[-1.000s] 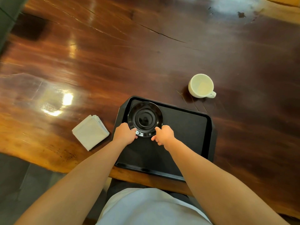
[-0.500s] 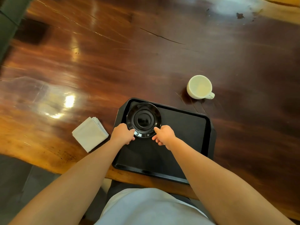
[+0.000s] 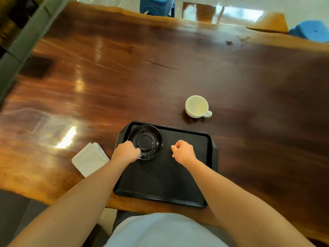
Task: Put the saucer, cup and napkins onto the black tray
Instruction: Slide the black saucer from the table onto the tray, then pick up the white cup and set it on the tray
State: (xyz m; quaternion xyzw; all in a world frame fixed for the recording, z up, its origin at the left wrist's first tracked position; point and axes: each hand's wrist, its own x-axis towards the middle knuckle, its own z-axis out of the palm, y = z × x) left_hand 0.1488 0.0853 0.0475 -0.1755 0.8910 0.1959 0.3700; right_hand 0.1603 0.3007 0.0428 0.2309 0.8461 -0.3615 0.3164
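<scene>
My left hand [image 3: 126, 152] curled on the saucer [image 3: 145, 142] rim in the black tray [image 3: 160, 175], right hand [image 3: 183, 151] loosely fisted, empty.

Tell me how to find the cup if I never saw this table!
Start at the black tray near the front edge of the big wooden table. Look just past its far right corner: the cup stands there on bare wood. It is the only round, cream-white thing, empty, with a small handle pointing right.

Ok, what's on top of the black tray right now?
Only the black saucer, sitting in the black tray's far left corner. The left hand covers the saucer's near-left rim, so contact there is unclear. The right hand is over bare tray, holding nothing visible.
</scene>
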